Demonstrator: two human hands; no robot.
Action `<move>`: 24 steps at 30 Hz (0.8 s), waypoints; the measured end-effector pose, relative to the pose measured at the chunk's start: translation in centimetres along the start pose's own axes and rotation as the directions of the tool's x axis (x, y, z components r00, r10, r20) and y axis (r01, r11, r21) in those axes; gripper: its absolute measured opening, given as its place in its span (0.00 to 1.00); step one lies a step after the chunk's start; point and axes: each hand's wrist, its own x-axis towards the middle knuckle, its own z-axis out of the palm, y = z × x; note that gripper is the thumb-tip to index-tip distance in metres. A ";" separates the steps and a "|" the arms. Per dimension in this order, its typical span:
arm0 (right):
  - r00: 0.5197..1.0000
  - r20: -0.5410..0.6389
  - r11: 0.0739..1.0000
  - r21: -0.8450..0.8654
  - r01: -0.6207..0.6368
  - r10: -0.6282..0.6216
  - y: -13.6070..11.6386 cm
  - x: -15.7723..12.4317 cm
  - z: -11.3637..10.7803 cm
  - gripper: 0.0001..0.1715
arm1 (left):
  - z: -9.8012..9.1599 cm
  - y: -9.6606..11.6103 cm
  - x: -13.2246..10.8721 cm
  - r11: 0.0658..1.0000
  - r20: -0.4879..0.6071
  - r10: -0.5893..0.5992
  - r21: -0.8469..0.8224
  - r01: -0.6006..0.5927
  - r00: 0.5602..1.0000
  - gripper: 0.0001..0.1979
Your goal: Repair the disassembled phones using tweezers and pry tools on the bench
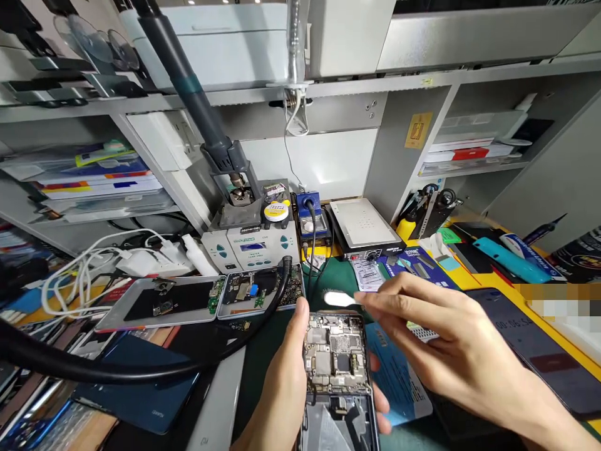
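Note:
My left hand (287, 369) is closed round an opened smartphone (323, 364), thumb along its left side and fingertips showing at its right edge. The phone's back is off, so the circuit board with its metal shields and chips shows in the upper half. Just above the phone's top right corner, my right hand (444, 338) pinches a white brush (339, 300). Its white head points left, apart from the board, with dark bristles on the upper side. My fingers hide most of its handle. A blue card (399, 382) lies under my right hand.
A hot air station (256, 250) stands behind, its black hose (154, 374) crossing the left side. Two opened phones (164, 304) lie before it. A soldering station (312, 219) and a flat heating plate (366, 228) stand further right. A phone showing a timer (511, 332) lies at right.

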 end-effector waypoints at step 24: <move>0.806 0.106 0.625 -0.692 -0.361 0.583 6.9 -4.1 -0.5 0.15 | -0.5 1.7 0.2 0.952 -0.068 0.265 -0.142 -0.272 0.962 0.30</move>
